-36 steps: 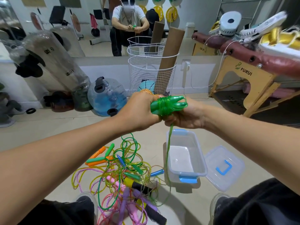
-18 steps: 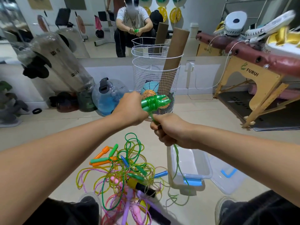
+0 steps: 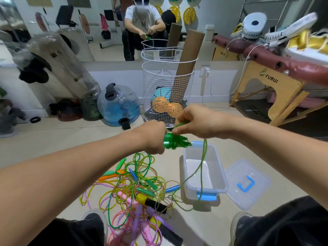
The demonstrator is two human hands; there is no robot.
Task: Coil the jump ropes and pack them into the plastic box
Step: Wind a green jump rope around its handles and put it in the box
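both hands have dropped lower since the earlier frame and now sit together just above the plastic box, my right hand back up at the bundle after pulling away. left hand grips the green handles with cord wound round them, right hand pinches the green rope at the wrap, its loose tail hanging across the open box to the floor. rest of the jump ropes lie tangled on the floor left of the box, lid lying flat to its right.
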